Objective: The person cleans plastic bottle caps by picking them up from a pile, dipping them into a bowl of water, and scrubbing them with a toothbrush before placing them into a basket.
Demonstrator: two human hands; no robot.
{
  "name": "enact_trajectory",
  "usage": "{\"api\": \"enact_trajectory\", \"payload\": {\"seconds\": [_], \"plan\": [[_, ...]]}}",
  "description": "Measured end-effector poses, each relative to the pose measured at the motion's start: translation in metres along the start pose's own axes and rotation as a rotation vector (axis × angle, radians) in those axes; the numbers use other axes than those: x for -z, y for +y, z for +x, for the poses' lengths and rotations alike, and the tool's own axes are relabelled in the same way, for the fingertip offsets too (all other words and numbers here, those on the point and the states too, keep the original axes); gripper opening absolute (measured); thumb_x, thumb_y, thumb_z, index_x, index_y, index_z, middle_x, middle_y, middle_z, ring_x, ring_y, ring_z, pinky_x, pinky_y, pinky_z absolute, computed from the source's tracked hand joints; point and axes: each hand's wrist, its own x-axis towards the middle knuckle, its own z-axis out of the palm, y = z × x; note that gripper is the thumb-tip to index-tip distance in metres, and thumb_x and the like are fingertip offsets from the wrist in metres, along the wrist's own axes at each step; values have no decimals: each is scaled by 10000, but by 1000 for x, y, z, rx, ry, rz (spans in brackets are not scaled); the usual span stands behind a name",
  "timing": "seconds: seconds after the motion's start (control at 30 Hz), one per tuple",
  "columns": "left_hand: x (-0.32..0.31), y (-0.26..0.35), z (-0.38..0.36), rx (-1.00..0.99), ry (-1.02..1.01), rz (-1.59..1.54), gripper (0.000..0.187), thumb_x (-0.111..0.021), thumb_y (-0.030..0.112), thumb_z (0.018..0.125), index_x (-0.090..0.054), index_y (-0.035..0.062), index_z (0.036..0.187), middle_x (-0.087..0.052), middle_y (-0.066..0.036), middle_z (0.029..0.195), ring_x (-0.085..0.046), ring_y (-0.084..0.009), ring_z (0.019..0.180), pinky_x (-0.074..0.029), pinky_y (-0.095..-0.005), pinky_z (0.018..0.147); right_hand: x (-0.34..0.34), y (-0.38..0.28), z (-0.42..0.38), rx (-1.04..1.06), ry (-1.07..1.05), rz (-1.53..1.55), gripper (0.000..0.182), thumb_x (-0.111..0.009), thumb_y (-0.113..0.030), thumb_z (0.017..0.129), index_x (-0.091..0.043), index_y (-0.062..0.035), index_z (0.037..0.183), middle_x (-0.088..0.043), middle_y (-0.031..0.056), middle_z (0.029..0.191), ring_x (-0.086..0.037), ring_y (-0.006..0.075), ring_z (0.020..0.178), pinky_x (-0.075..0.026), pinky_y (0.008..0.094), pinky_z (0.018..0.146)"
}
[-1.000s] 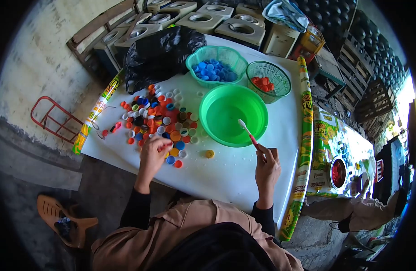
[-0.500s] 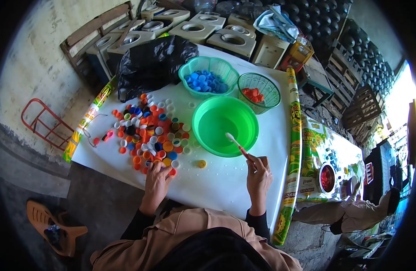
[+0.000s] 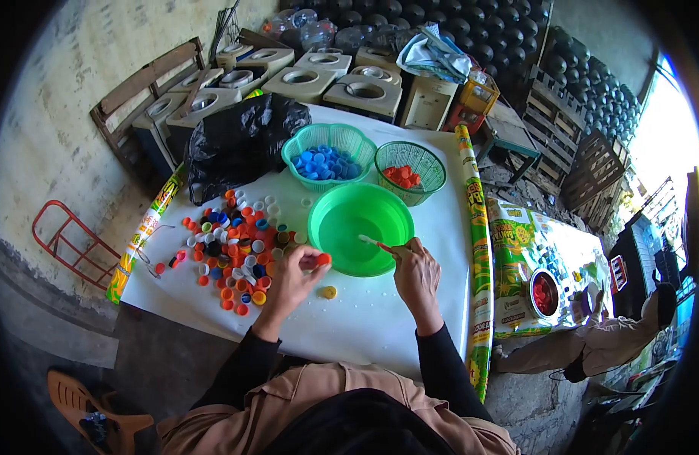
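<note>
My left hand [image 3: 293, 282] pinches an orange-red bottle cap [image 3: 323, 259] just left of the green basin [image 3: 395, 262]. My right hand [image 3: 418, 279] grips a red and white toothbrush [image 3: 380, 245], its head over the liquid in the basin. Left of my left hand, many loose caps [image 3: 232, 250] in orange, white, blue and other colours lie spread on the white table. A yellow cap [image 3: 329, 292] lies alone below the basin.
Behind the basin stand a light green basket [image 3: 296, 173] of blue caps and a dark green basket [image 3: 433, 155] of red-orange caps. A black plastic bag [image 3: 239, 144] lies at the back left. A person [image 3: 607, 345] is at another table on the right.
My left hand has risen from the pile and moved right, now with an orange-red cap. The toothbrush has tilted flatter in my right hand. The whole view has shifted slightly.
</note>
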Motion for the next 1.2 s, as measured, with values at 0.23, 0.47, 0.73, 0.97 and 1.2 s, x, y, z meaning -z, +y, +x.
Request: {"api": "enact_trajectory", "payload": {"seconds": [0.23,0.47,0.73,0.97,1.2], "plan": [[-41,-18,76,192,-164,-620,227,-663,89,974,-644,-65,1139,-687,-75,998,-673,-131,890,-554,-240,824,9,-5,-32,-246,150,348,85,-688,-171,923,-738,-128,978,-628,76,910,-664,308,729,-498,423,597],[-63,-31,90,353,-215,-670,257,-662,127,981,-649,-55,1163,-685,-78,1019,-683,-134,878,-582,-259,814,-6,-10,-49,-284,180,403,96,-669,-163,936,-728,-149,1010,-603,74,902,-646,305,704,-478,423,574],[-62,-23,87,-122,-132,33,288,-769,30,820,-707,-48,1091,-695,-127,968,-724,-191,817,-594,-298,772,15,-11,-39,-236,152,265,112,-670,-170,932,-757,-173,1002,-613,48,895,-648,292,683,-475,422,567],[-69,-30,84,-221,-83,57,233,-752,-10,782,-724,-48,1011,-663,-143,899,-687,-226,738,-565,-324,682,22,-6,-24,-150,25,176,136,-672,-159,918,-783,-166,997,-626,49,906,-663,286,707,-497,418,591],[-67,-46,89,-247,-69,164,208,-767,0,759,-719,-51,954,-676,-184,894,-693,-301,784,-566,-362,700,-4,7,-3,-53,72,49,189,-657,-86,866,-797,-164,966,-614,75,874,-662,279,727,-494,411,613]]}}
